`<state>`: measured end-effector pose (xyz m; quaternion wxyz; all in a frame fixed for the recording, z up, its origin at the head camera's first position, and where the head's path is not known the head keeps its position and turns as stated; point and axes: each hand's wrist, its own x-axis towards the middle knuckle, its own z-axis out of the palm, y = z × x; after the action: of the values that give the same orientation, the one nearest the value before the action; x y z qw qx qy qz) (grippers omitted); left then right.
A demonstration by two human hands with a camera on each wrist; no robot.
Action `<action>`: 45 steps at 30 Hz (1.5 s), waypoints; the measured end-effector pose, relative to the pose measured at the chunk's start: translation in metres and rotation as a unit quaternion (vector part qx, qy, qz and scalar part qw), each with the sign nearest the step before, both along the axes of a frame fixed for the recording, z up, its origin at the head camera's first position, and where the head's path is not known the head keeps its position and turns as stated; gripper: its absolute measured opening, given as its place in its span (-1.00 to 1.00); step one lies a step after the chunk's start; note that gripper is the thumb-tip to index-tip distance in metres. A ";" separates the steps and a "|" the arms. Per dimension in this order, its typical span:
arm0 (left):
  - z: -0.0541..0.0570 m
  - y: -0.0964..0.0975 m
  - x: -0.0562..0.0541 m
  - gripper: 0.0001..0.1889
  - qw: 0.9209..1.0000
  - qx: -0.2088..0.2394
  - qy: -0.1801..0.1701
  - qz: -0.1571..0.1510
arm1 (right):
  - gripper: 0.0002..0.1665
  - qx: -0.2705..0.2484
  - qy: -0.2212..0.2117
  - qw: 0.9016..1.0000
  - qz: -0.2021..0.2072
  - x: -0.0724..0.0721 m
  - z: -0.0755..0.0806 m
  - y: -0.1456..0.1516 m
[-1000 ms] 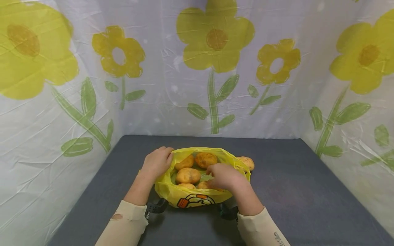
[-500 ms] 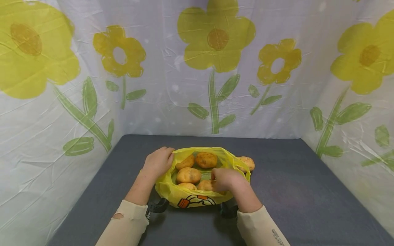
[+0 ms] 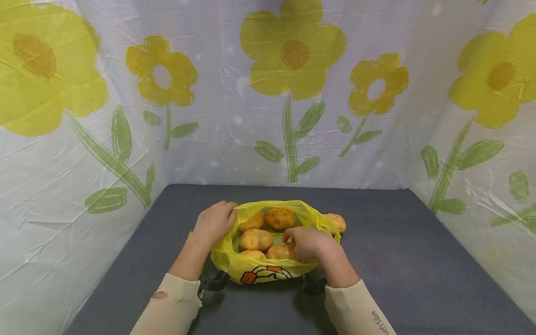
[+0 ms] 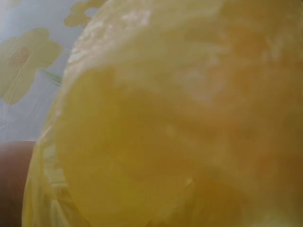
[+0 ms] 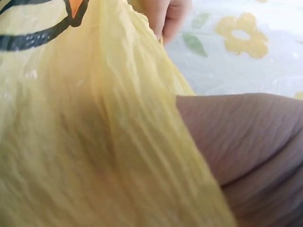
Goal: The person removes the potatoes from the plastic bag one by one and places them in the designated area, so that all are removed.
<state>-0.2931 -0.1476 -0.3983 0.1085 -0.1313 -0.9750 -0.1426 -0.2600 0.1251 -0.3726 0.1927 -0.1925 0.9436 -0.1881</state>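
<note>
A yellow plastic bag lies with its mouth spread wide in the head view. Several potatoes sit inside it. My left hand pinches the bag's left rim; the right wrist view also shows this left hand at the bag's edge. Inside the mouth, on the right, is my right hand, curled beside the front right potato. Its lower fingers are hidden by the hand and bag, so whether it grips a potato cannot be told. Yellow plastic fills most of the left wrist view.
One potato lies outside the bag, against its right side on the dark table. A white sheet with printed yellow flowers rises behind the table and along both sides.
My right hand has shifted slightly right within the bag, and more of the front right potato now shows. The left hand has stayed at the rim.
</note>
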 end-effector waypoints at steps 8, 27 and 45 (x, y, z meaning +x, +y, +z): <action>0.001 0.000 0.000 -0.65 1.000 0.002 0.000 -0.003 | -0.42 -0.020 0.028 0.999 0.010 0.004 0.009 0.004; 0.001 0.000 -0.001 -0.65 1.000 0.007 0.000 -0.004 | -0.36 -0.153 0.125 0.980 0.026 0.020 0.044 0.020; -0.001 -0.001 -0.002 -0.65 1.000 -0.003 -0.002 0.003 | -0.31 -0.285 0.129 0.950 0.007 0.014 0.056 0.082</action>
<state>-0.2948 -0.1487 -0.3990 0.1067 -0.1284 -0.9760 -0.1395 -0.2457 0.2071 -0.3166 0.0075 -0.2689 0.8660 -0.4215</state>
